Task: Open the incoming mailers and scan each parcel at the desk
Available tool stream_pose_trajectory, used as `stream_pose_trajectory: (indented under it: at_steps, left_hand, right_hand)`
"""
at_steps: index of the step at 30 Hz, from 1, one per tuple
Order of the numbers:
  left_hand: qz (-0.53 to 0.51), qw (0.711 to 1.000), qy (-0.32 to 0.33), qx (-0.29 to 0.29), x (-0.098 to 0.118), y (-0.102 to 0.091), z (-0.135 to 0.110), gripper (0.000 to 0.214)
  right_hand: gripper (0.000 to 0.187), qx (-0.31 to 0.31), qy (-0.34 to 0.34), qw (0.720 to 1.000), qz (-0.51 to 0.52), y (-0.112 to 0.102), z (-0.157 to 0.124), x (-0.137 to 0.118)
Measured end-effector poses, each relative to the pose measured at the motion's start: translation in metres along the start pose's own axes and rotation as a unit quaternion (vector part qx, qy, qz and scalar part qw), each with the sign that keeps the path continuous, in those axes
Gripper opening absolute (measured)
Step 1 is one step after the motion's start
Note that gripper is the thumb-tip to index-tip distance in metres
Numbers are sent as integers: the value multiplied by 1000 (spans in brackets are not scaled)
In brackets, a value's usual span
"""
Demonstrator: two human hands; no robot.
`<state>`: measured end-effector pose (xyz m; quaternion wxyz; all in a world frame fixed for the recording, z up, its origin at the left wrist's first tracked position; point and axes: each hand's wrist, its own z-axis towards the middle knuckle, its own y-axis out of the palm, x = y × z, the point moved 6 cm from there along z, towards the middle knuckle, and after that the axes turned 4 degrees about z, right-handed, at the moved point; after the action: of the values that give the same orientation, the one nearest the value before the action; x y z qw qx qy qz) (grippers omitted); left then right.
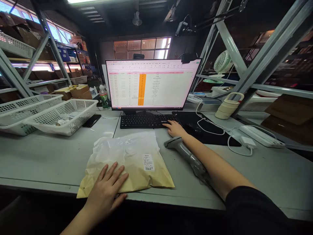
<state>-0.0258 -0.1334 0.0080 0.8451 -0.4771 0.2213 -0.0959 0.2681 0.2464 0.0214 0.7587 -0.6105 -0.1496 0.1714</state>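
My left hand (107,186) lies with spread fingers on the lower left part of a plastic packing bag (132,151), whitish at the top and yellowish below. A white barcode label (148,162) is stuck on the bag's right side. Further back, my right hand (175,128) rests its outstretched fingers on the right end of a black keyboard (141,121). A grey handheld barcode scanner (187,155) lies beside my right forearm, which partly covers it. Behind the keyboard stands a monitor (166,88) with a spreadsheet and an orange column.
White perforated baskets (70,125) and a black phone (92,120) are at the left. A green-labelled bottle (104,98) stands by the monitor. At the right are a black mouse (194,128) on a mat, a cream tumbler (226,109), and a white power strip (260,136) with cables.
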Motion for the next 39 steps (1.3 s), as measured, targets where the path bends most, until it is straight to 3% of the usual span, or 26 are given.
stream_pose_trajectory:
  at_steps: [9,13,16,20,22,24,26,30,32,35,37,39]
  left_hand:
    - [5,1000,-2,-5,1,-1,0,55]
    - [6,1000,-3,-3,3,0,-1,56]
    - [7,1000,-6,2,3,-1,-1,56]
    - [2,1000,-8,7,3,-1,-1,55]
    - [-8,1000,-13,9,2,-1,-1,55]
    - [-20,1000,-17,9,1,0,-2,54]
    - [-32,999,-23,5,1,0,-2,53]
    - [-46,998,-33,-4,0,-1,-2,50]
    - [-43,999,-32,-5,1,-3,-2,48]
    - [-27,999,-29,2,2,-5,-4,47]
    - [-16,999,-26,14,3,-5,-6,47]
    - [-14,999,-26,27,4,-6,-11,46]
  right_hand:
    - [61,-6,5,1000,30,4,-2,2]
    - [61,13,5,998,69,-4,-6,-3]
    - [60,60,8,992,112,-29,-6,-2]
    - [59,144,8,975,168,-86,-11,-3]
    - [58,164,-3,955,248,-111,-19,-17]
    - [60,134,-30,920,368,-124,-28,-47]
    - [67,59,-55,898,433,-124,-36,-90]
    - [74,-47,-47,971,229,-110,-41,-161]
    - [68,-77,-29,986,146,-104,-37,-177]
    - [40,-119,1,985,128,-103,-28,-180]
    - [19,-126,5,983,135,-110,-24,-179]
    - [11,-100,-13,981,166,-126,-25,-182]
